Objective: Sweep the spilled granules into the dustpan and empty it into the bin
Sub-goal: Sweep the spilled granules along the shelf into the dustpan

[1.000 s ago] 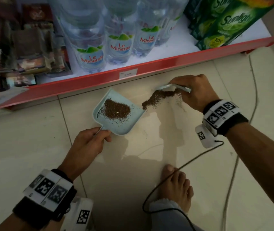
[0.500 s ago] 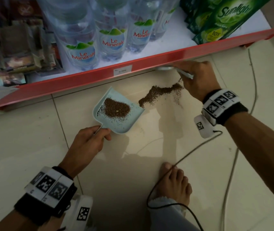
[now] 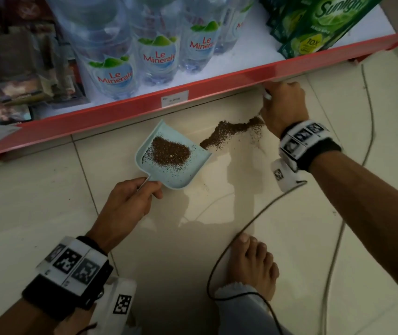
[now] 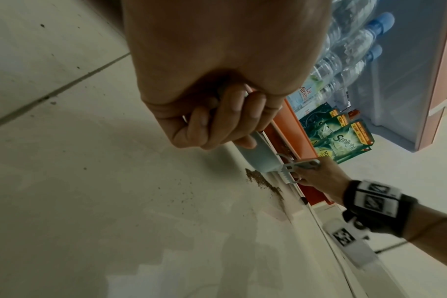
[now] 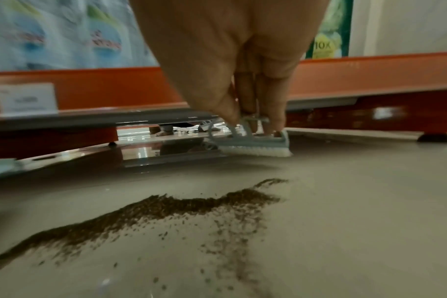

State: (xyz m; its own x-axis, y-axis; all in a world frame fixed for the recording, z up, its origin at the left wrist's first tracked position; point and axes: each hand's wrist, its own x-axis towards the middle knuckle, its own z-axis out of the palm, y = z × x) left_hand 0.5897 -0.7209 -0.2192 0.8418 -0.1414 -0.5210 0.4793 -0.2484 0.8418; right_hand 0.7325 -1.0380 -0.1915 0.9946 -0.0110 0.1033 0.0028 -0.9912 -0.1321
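A pale blue dustpan [image 3: 193,176] lies on the tile floor with a heap of brown granules [image 3: 170,153] in it. My left hand [image 3: 130,201] grips its handle; the curled fingers [image 4: 227,119] show in the left wrist view over the pan [image 4: 258,157]. A brown trail of spilled granules [image 3: 232,131] runs from the pan's lip to the right. My right hand [image 3: 283,105] pinches a small pale blue brush [image 5: 253,144] with white bristles, held beyond the trail's far end [image 5: 166,203], close under the shelf edge.
A red-edged bottom shelf [image 3: 217,81] with water bottles [image 3: 157,56] and green detergent pouches [image 3: 314,27] overhangs the floor just behind the spill. A bare foot [image 3: 251,264] and black cable [image 3: 261,213] lie near me. No bin is in view.
My right hand has carried the brush away from the granule trail, back and right toward the shelf edge. The dustpan and left hand have stayed put.
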